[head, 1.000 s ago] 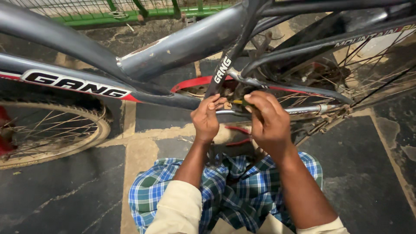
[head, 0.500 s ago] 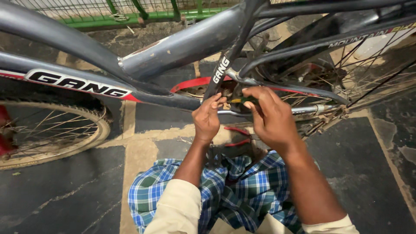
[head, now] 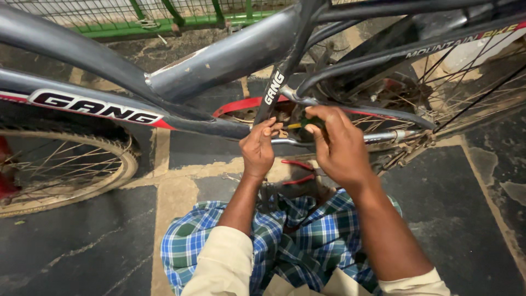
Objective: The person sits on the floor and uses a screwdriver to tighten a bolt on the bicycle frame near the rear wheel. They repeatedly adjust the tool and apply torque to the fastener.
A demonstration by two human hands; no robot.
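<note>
White-lettered black and red frame decal (head: 96, 105) (lower left tube), black seat-tube label (head: 273, 87), grey chainstay lettering (head: 457, 43)

Left hand (head: 257, 151), right hand (head: 337, 148) grip small green-yellow tool (head: 298, 124) at grey bicycle frame (head: 230, 55).

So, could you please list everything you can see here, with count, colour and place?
Bicycle frame: one, grey, across the top.
Front wheel: one, spoked, left.
Rear wheel: one, spoked, upper right.
Chain guard: one, red, behind the frame.
Tool: one, yellow and green, between the hands.
Pliers: one, red handles, on the floor below the hands.
Fence: one, green, top edge.
Floor: dark slabs.
Checked cloth: one, blue and green, on the lap.
Left hand: at the frame.
Right hand: on the tool.
</note>
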